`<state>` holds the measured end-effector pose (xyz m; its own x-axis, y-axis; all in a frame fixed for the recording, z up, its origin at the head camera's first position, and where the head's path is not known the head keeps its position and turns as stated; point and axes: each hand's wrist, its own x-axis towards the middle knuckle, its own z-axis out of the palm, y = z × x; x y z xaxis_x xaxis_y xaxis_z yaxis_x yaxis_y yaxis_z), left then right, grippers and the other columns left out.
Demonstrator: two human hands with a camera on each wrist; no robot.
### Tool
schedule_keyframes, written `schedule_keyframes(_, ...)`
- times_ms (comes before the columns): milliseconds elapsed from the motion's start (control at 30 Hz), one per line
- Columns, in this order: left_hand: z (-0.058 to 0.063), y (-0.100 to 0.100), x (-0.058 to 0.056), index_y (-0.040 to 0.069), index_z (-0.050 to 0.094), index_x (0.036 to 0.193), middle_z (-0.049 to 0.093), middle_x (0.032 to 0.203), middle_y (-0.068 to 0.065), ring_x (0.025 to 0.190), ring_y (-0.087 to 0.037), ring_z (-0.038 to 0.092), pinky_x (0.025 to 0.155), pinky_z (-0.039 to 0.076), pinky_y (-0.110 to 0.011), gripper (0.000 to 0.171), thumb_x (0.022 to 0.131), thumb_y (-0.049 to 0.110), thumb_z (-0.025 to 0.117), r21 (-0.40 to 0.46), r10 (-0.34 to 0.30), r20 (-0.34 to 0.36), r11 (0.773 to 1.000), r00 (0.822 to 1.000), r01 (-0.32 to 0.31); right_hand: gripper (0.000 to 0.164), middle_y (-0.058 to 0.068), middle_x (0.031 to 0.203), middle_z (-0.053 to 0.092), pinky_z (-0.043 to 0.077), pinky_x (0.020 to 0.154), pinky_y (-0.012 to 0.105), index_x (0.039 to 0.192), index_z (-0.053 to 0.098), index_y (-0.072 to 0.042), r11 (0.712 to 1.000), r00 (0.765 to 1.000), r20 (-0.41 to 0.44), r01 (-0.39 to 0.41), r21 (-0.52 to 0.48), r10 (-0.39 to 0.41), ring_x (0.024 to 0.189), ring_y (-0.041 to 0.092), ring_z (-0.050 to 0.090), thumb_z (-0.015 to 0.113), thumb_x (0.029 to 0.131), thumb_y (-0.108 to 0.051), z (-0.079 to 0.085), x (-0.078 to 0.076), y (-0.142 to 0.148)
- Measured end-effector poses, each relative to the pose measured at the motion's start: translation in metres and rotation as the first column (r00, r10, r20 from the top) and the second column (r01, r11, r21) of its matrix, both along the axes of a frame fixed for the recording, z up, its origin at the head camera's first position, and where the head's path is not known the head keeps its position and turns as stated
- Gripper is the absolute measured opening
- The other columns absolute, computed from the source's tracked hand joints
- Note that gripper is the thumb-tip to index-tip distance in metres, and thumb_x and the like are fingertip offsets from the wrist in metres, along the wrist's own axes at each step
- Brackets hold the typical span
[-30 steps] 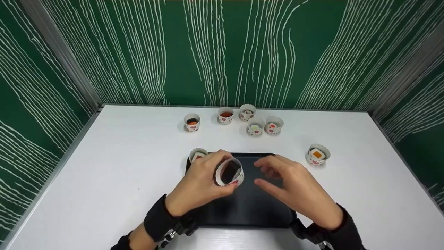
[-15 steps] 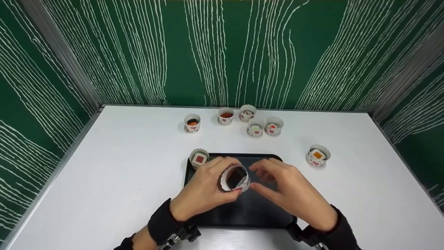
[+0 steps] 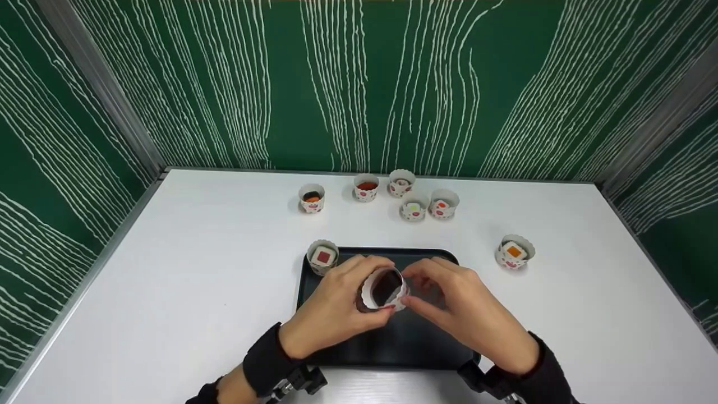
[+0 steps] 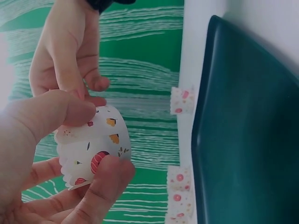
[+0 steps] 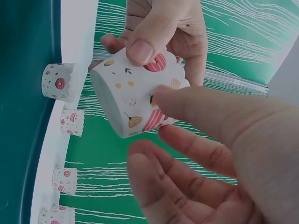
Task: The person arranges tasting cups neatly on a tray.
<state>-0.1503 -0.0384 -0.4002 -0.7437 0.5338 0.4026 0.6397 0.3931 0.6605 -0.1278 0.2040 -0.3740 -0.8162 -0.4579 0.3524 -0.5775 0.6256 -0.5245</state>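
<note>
Over the black tray (image 3: 404, 336), my left hand (image 3: 331, 300) grips a white paper baking cup (image 4: 110, 135) printed with doughnuts and leaves. Its mouth is tipped toward the head camera, showing a dark brown block (image 3: 386, 287) inside. My right hand (image 3: 463, 294) meets the cup from the other side; its thumb (image 5: 187, 102) presses the cup wall and its index finger reaches the edge. The other right fingers curl loosely below in the right wrist view. A second baking cup (image 3: 322, 270) with a white, red-topped piece stands at the tray's back left corner.
Along the back of the white table (image 3: 213, 269) stand several similar cups, among them one with black and orange contents (image 3: 312, 205) at left. Another cup with an orange-topped white piece (image 3: 511, 262) is right of the tray. Green panels (image 3: 505, 112) enclose the table.
The held cup has shifted right and slightly toward me in my left hand. My right hand has moved left, its thumb and index finger coming onto the cup.
</note>
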Motion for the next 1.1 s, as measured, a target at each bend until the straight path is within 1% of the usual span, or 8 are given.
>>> schedule_keyframes(100, 0.000, 0.000, 0.000, 0.015, 0.063, 0.141, 0.068, 0.129, -0.003, 0.116, -0.013, 0.066, 0.098, 0.059, -0.031, 0.060, 0.088, 0.019, 0.089, -0.015, 0.000, 0.018, 1.000, 1.000, 0.000, 0.027, -0.008, 0.101, 0.070, 0.058, 0.077, 0.024, 0.119, 0.072, -0.017, 1.000, 1.000, 0.017, 0.004, -0.010, -0.004, 0.087, 0.001, 0.066, 0.083, 0.095, -0.015, 0.000, -0.001, -0.001)
schedule_keyframes(233, 0.000, 0.000, 0.001, 0.012, 0.060, 0.146, 0.067, 0.133, -0.006, 0.121, -0.016, 0.066, 0.102, 0.058, -0.034, 0.066, 0.086, 0.010, 0.089, -0.035, -0.005, 0.016, 0.999, 1.000, 0.006, 0.026, -0.007, 0.104, 0.072, 0.060, 0.077, 0.025, 0.120, 0.072, -0.015, 1.000, 1.000, 0.024, 0.001, -0.023, 0.000, 0.087, 0.003, 0.069, 0.082, 0.096, -0.015, 0.001, 0.000, -0.001)
schedule_keyframes(400, 0.001, -0.001, 0.002, 0.011, 0.058, 0.149, 0.065, 0.137, -0.007, 0.126, -0.018, 0.065, 0.107, 0.056, -0.037, 0.068, 0.087, -0.001, 0.084, -0.044, -0.012, 0.022, 0.999, 1.000, 0.013, 0.026, -0.007, 0.109, 0.074, 0.061, 0.080, 0.026, 0.123, 0.073, -0.017, 1.000, 0.999, 0.054, 0.002, -0.031, 0.000, 0.091, 0.006, 0.072, 0.080, 0.098, -0.016, 0.003, 0.000, -0.001)
schedule_keyframes(567, 0.003, -0.002, 0.003, 0.012, 0.057, 0.151, 0.066, 0.139, -0.007, 0.128, -0.018, 0.065, 0.106, 0.057, -0.037, 0.068, 0.089, -0.001, 0.081, -0.040, -0.007, 0.021, 0.999, 1.000, 0.007, 0.029, -0.006, 0.112, 0.075, 0.062, 0.083, 0.026, 0.125, 0.072, -0.016, 0.999, 0.995, 0.098, -0.002, -0.032, 0.005, 0.094, 0.005, 0.074, 0.079, 0.098, -0.015, 0.005, -0.001, 0.002)
schedule_keyframes(667, 0.004, -0.002, 0.001, 0.010, 0.054, 0.153, 0.068, 0.138, -0.008, 0.121, -0.017, 0.068, 0.098, 0.060, -0.032, 0.070, 0.090, 0.000, 0.082, 0.001, -0.011, 0.038, 1.000, 0.999, 0.011, 0.031, -0.006, 0.113, 0.075, 0.062, 0.084, 0.027, 0.127, 0.072, -0.015, 1.000, 0.994, 0.114, 0.001, -0.027, 0.002, 0.095, 0.004, 0.074, 0.080, 0.097, -0.012, 0.006, -0.002, 0.005)
schedule_keyframes(833, 0.004, 0.000, 0.001, 0.008, 0.053, 0.149, 0.074, 0.129, -0.009, 0.100, -0.016, 0.077, 0.083, 0.063, -0.023, 0.067, 0.089, -0.001, 0.083, 0.094, -0.005, 0.113, 0.996, 0.994, -0.006, 0.033, -0.008, 0.114, 0.075, 0.063, 0.086, 0.027, 0.128, 0.072, -0.016, 0.999, 0.990, 0.140, -0.004, -0.051, 0.011, 0.097, 0.003, 0.074, 0.080, 0.097, -0.012, 0.009, -0.004, 0.009)
schedule_keyframes(967, 0.005, 0.001, 0.002, 0.008, 0.059, 0.137, 0.077, 0.126, -0.011, 0.101, -0.017, 0.079, 0.083, 0.063, -0.022, 0.055, 0.088, -0.004, 0.081, 0.172, 0.005, 0.158, 0.984, 0.987, -0.033, 0.034, -0.010, 0.113, 0.076, 0.062, 0.087, 0.025, 0.129, 0.071, -0.019, 0.994, 0.985, 0.169, 0.000, -0.110, 0.019, 0.098, 0.004, 0.074, 0.081, 0.097, -0.016, 0.012, -0.004, 0.011)
schedule_keyframes(1100, 0.005, 0.002, 0.002, 0.008, 0.061, 0.126, 0.075, 0.122, -0.010, 0.106, -0.019, 0.078, 0.083, 0.064, -0.023, 0.045, 0.088, -0.005, 0.080, 0.234, -0.005, 0.177, 0.972, 0.984, -0.037, 0.035, -0.009, 0.111, 0.076, 0.062, 0.087, 0.026, 0.131, 0.071, -0.020, 0.991, 0.981, 0.193, 0.007, -0.137, 0.020, 0.099, 0.005, 0.074, 0.081, 0.097, -0.017, 0.014, -0.005, 0.010)
